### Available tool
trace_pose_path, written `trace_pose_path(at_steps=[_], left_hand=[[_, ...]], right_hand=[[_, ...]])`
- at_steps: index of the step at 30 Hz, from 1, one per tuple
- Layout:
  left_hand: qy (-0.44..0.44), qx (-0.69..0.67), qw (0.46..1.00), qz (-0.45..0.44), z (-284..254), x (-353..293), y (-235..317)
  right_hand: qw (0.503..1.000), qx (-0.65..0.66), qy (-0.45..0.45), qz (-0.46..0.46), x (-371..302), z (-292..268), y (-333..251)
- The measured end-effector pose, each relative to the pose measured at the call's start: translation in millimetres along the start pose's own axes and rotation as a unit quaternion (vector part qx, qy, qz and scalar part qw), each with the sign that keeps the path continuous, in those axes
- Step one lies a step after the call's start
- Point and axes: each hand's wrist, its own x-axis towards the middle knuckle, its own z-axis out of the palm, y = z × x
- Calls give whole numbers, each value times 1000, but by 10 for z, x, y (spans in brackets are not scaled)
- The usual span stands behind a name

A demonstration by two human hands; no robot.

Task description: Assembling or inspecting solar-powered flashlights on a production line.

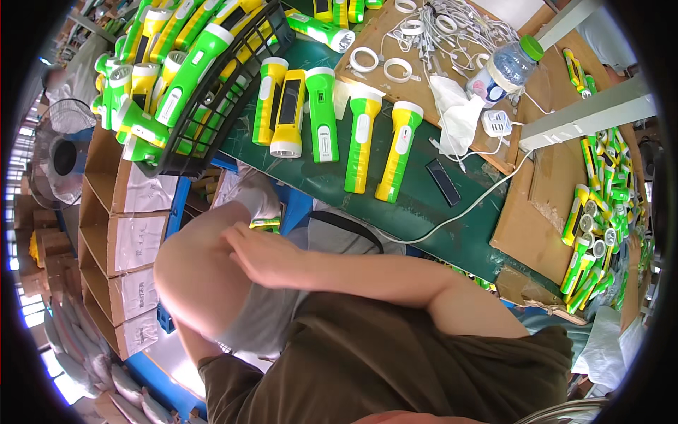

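My right hand (256, 254) lies on the bare skin of my raised leg (201, 275), its fingers slightly bent and nothing visible in them. My left forearm (194, 346) passes behind that leg, which hides my left hand. Ahead on the green table (296, 180) stands a row of green and yellow flashlights: a green flashlight (323, 116), a yellow flashlight with a dark panel (288, 113), and two green-yellow ones (363, 141) (399, 152) among them. Part of another flashlight (266, 224) shows just beyond my right hand, below the table edge.
A black basket (205, 120) heaped with flashlights is at the far left. Cardboard (424, 63) carries white cables, rings, a water bottle (505, 74) and a white charger block (496, 124). A flat black rectangle (443, 182) lies nearer. More flashlights (600, 212) pile up at right; cardboard shelving (116, 240) stands left.
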Motion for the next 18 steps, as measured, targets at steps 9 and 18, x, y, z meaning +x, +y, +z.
trace_pose_path(at_steps=[9,18], left_hand=[[-240,-36,932,270,932,942,2231],[-40,173,975,134,3168,3814,3448]], right_hand=[[891,-235,370,117,300,-2903,246],[840,-252,345,335,2095,-4543,1944]])
